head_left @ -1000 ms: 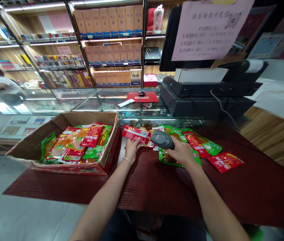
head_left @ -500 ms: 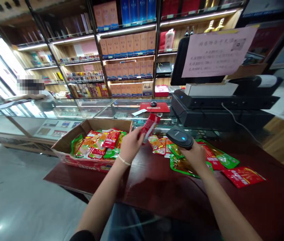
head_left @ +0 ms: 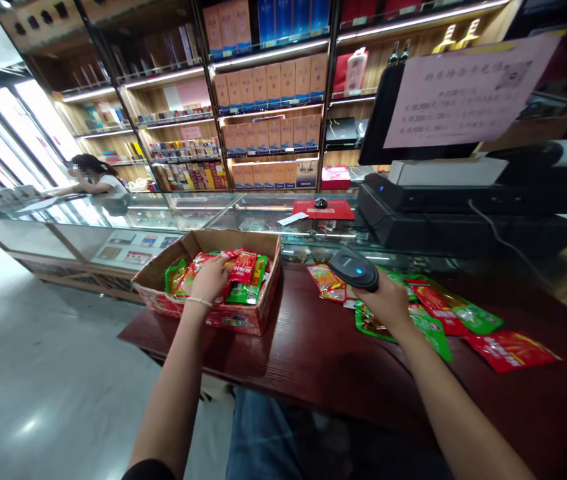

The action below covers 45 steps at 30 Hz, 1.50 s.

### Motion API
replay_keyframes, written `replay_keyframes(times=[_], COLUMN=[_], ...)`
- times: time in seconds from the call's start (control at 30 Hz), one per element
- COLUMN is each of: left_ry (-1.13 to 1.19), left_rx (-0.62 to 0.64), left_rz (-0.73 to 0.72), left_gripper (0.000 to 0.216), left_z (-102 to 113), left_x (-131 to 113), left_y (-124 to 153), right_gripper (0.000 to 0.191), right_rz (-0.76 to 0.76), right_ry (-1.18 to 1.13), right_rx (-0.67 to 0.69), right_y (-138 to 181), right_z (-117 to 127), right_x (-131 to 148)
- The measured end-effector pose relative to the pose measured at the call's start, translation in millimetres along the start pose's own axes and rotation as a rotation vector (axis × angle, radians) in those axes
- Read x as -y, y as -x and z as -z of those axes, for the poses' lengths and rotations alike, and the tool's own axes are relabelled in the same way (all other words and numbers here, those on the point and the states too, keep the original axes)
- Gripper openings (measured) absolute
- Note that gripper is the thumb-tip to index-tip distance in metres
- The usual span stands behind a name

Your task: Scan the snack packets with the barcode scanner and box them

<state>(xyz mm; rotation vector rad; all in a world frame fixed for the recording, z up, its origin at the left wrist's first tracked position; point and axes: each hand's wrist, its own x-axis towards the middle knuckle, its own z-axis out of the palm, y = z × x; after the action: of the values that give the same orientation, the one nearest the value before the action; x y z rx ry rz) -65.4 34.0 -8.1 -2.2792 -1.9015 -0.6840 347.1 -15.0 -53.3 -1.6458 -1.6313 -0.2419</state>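
Observation:
My left hand (head_left: 208, 280) is down in the open cardboard box (head_left: 236, 323), its fingers bent and closed on a snack packet among the others. Which packet it pinches is partly hidden under the fingers. A red snack packet (head_left: 243, 267) lies just right of the fingertips, above a green one (head_left: 246, 292). My right hand (head_left: 386, 300) is wrapped round a black barcode scanner (head_left: 353, 268) with a blue light on top. Beneath that hand, green-edged packets (head_left: 431, 333) and red packets (head_left: 438, 307) lie on the dark wooden counter (head_left: 303, 340).
Another red packet (head_left: 513, 350) lies at the right. Beyond the counter stand a monitor with a pink paper sign (head_left: 463, 100), a black cash-register base (head_left: 413, 220) and a glass display case (head_left: 178, 207). A mouse (head_left: 320, 203) rests on a red mat. Someone (head_left: 106, 180) leans at the far left.
My left hand has moved left from over the counter into the box, taking the red packet with it. My right hand still grips the scanner above the packets. The view has shifted slightly.

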Motion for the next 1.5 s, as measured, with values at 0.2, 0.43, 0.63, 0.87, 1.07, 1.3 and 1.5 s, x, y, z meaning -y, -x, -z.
replay_keyframes(times=[0.2,0.43,0.63,0.87,1.07,1.3,1.5], left_ry=[0.145,0.5,0.843,1.035,0.721,0.669,0.801], left_rx=[-0.046,-0.038,0.09,0.196,0.174,0.271,0.165], left_rz=[-0.128,-0.385,-0.382,-0.322,-0.358,-0.215,-0.08], left_gripper=[0.037,0.032,0.026,0.027,0.053,0.017,0.025], left_z=[3,-21,-98,-181,-208,-189,-169], left_x=[-71,-182,-256,-319,-341,-325,-266], left_y=[0,-4,-14,-22,-21,-15,-9], right_gripper=[0.043,0.045,0.044,0.049,0.04,0.043,0.039], right_rz=[-0.014,-0.122,-0.236,-0.31,-0.324,-0.377,-0.396], right_ry=[0.085,0.186,0.219,0.221,0.241,0.204,0.119], right_rx=[0.022,0.014,-0.028,-0.092,-0.078,-0.097,-0.119], right_y=[-1,5,16,26,27,30,32], right_z=[15,40,54,55,58,56,56], right_x=[-15,-63,-108,-132,-135,-134,-118])
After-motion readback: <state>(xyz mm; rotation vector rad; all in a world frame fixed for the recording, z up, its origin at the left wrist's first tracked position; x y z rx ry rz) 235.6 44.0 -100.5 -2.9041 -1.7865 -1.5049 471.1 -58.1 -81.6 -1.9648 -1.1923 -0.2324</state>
